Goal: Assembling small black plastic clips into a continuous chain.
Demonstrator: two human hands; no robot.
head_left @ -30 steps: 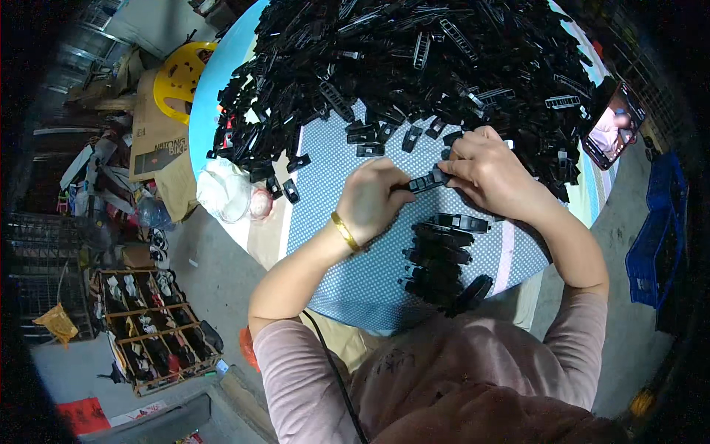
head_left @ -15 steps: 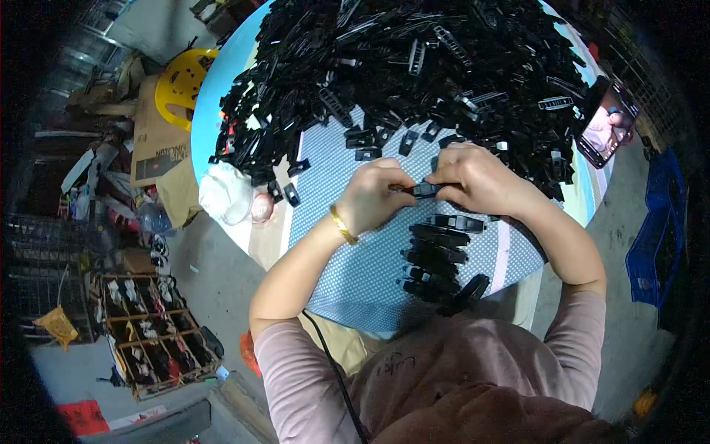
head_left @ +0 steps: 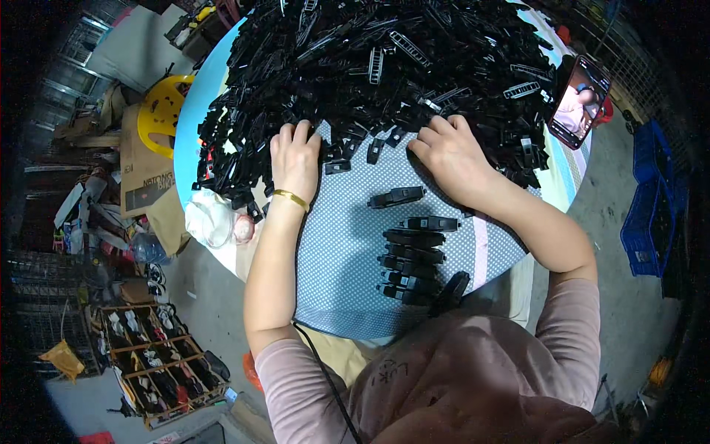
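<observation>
While fingers (head_left: 294, 135) of the left hand (head_left: 296, 164) & right hand (head_left: 450, 154) spread loosely into the black plastic parts heap (head_left: 384, 66), nothing is gripped: picking step. Next needs one part from each side, mated, then added to the assembled row (head_left: 411, 260) on the counter (head_left: 340, 251).

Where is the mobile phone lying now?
In the head view, the phone lies at the table's far right edge, beside the black parts pile, beyond the right hand.

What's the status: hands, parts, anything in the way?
Left hand and right hand both open, reaching into black parts pile. Assembled pieces stacked near table edge. Nothing blocking.
</observation>
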